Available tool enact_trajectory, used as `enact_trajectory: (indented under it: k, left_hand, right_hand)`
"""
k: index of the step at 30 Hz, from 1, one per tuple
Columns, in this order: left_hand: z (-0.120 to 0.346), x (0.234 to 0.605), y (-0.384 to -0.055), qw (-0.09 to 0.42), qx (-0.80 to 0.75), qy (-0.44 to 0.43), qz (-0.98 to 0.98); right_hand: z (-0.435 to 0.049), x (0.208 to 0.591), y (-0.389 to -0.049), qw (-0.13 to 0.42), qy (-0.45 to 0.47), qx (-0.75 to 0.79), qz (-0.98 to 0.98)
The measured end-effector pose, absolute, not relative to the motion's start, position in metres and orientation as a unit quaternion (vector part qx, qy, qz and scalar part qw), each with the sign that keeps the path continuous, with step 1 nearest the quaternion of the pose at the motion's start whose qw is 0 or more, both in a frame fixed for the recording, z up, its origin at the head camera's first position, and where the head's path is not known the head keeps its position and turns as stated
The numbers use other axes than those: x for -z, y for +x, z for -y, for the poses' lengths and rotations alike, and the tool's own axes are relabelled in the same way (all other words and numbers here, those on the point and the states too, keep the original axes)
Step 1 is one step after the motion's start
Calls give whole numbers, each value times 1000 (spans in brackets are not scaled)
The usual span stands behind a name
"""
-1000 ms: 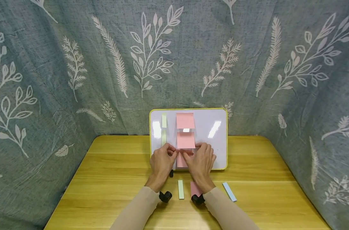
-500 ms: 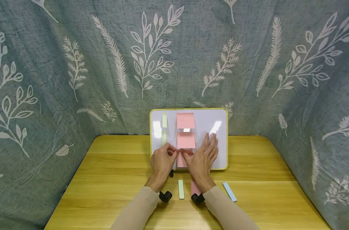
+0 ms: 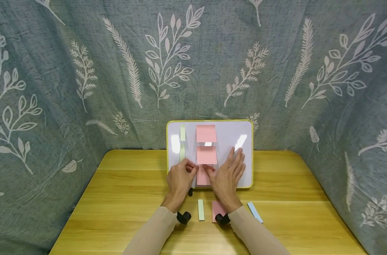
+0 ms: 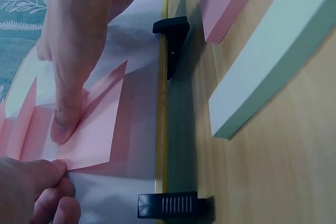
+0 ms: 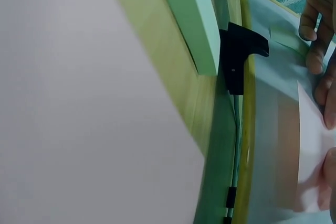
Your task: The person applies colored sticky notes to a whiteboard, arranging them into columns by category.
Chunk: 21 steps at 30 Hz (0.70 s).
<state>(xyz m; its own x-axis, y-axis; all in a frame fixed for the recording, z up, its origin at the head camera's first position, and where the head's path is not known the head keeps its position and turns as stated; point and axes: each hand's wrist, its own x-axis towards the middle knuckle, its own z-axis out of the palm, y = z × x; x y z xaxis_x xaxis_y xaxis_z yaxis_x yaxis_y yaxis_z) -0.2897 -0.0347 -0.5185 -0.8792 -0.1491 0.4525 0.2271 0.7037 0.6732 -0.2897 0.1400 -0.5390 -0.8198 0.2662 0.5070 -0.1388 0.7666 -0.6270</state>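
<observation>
A whiteboard (image 3: pixel 228 131) with a yellow rim leans upright on the table. Three pink sticky notes hang in a column on it, and my hands are at the lowest pink sticky note (image 3: pixel 202 178). My left hand (image 3: pixel 180 180) pinches that note's upper left corner between thumb and finger. The thumb of my right hand (image 3: pixel 226 179) presses along its top edge, while the other fingers spread over the bare board to the right. In the left wrist view the pink sticky note (image 4: pixel 97 142) lifts away from the board at its bottom edge.
Green strip notes (image 3: pixel 182 133) hang at the board's left. On the table before it lie a green strip pad (image 3: pixel 201 210), a pink sticky note pad (image 3: pixel 217 208) partly behind my right wrist, and a blue strip pad (image 3: pixel 255 212). Black feet (image 4: pixel 176 203) hold the board's lower edge.
My right hand's fingers have opened from a curl and spread out over the board. Its thumb has slid slightly right along the note's top. My left hand has kept its place.
</observation>
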Motion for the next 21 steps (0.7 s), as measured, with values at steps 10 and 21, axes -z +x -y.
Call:
enact_trajectory:
  k: [10, 21]
  left_hand:
    - [36, 517, -289, 241, 385, -23, 891]
    - [37, 518, -290, 243, 384, -24, 891]
  right_hand:
    - [-154, 535, -288, 293, -45, -348, 889]
    - [-172, 535, -287, 306, -54, -350, 884]
